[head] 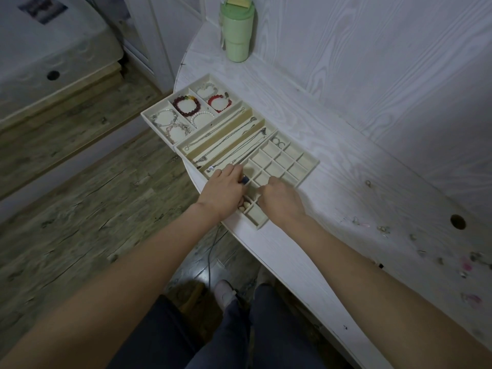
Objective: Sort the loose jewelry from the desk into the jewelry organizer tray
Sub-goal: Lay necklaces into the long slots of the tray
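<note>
A cream jewelry organizer tray [308,170] lies along the desk's left edge, in three sections. The far section holds bead bracelets [186,105], the middle section holds thin chains [226,141], and the near grid section holds a pair of hoops [278,141] in its far cell. My left hand [225,189] rests over the grid's near left cells, fingers curled, with a small dark blue item [245,179] at its fingertips. My right hand [279,199] hovers over the adjacent cells with curled fingers; what it holds is hidden. Small pale beads [245,206] lie in a cell between my hands.
Loose small jewelry pieces [383,230] lie scattered on the white desk [346,166] at the right, near a round cable hole [458,221]. A green tumbler [237,30] stands at the back corner. The desk edge curves beside the tray; floor and a bed lie left.
</note>
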The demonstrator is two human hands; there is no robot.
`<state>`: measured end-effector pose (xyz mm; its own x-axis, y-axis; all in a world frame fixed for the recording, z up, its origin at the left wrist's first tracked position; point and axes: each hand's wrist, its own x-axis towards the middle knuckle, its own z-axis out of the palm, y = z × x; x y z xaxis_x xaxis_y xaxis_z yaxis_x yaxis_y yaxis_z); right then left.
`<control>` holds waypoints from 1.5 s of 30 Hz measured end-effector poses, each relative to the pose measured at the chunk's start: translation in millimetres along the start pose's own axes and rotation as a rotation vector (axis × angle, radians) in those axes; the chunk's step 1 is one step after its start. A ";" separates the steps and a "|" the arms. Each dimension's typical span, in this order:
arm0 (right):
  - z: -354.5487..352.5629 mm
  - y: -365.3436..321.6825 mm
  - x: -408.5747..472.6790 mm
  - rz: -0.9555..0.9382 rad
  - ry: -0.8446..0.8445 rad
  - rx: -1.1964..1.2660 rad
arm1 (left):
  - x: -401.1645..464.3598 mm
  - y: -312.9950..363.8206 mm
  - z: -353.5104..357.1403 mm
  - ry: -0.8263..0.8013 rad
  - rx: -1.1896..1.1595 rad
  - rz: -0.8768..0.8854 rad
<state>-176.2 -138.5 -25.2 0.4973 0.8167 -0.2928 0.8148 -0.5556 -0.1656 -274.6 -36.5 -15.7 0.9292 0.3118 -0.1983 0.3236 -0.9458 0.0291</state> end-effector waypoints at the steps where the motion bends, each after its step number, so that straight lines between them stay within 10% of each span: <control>1: -0.6 -1.8 1.5 -0.003 0.016 -0.005 | 0.5 -0.1 -0.5 0.007 -0.025 -0.003; 23: 4.6 -34.1 24.9 0.305 0.079 0.079 | -6.5 -19.3 -6.3 0.134 -0.185 -0.142; 33: -2.8 1.9 4.7 0.181 0.109 0.263 | -6.6 -14.7 4.3 0.048 -0.202 -0.092; 45: 3.1 4.4 4.7 -0.094 0.038 -0.206 | 4.8 -0.9 11.3 -0.008 -0.008 -0.047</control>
<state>-171.2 -137.6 -30.2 0.4244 0.8707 -0.2484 0.8996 -0.4366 0.0066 -272.4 -35.2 -27.8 0.9117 0.3549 -0.2071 0.3681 -0.9294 0.0279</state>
